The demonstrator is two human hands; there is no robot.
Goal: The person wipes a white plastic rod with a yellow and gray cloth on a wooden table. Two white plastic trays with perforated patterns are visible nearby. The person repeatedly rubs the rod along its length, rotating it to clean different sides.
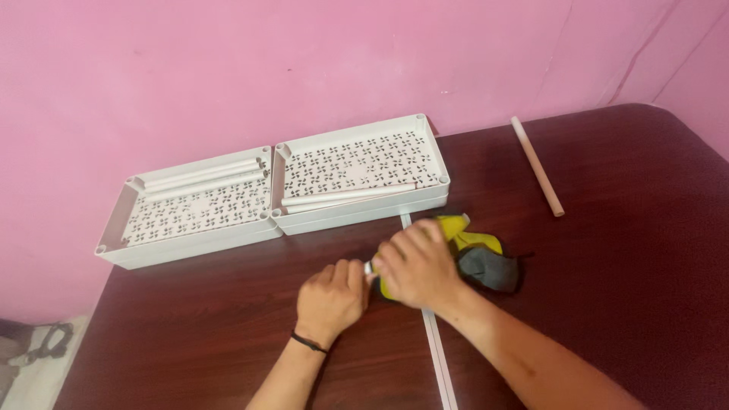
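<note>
My right hand is closed over a yellow and dark grey hand tool lying on the dark wooden table. My left hand, with a black band at the wrist, is curled just to its left. It grips a short white tube, and only the tube's end shows between the two hands. A long flat white strip runs under my right hand from the trays toward the table's near edge.
Two shallow white trays with patterned perforated bases stand side by side against the pink wall. The left tray holds white tubes along its far side, and the right tray holds tubes along its near side. A loose pale tube lies at the back right.
</note>
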